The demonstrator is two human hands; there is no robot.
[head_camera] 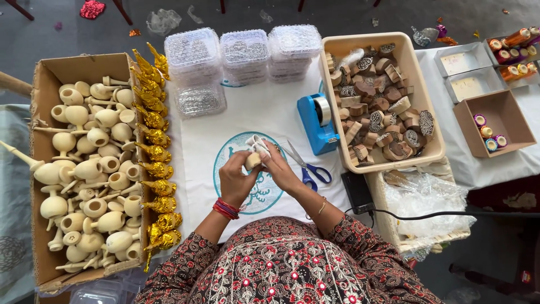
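Both hands raised mid-table, L hand (236,179) & R hand (279,169) close together, fingers (264,151) curled inward, pinching.

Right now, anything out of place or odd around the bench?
Mostly tidy. Odd bits lie on the floor beyond the table: a crumpled red foil scrap and clear plastic wrappers. On the table, the scissors lie open beside the right hand.

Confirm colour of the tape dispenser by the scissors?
Blue tape dispenser, clearest in the head view, beside the blue-handled scissors.
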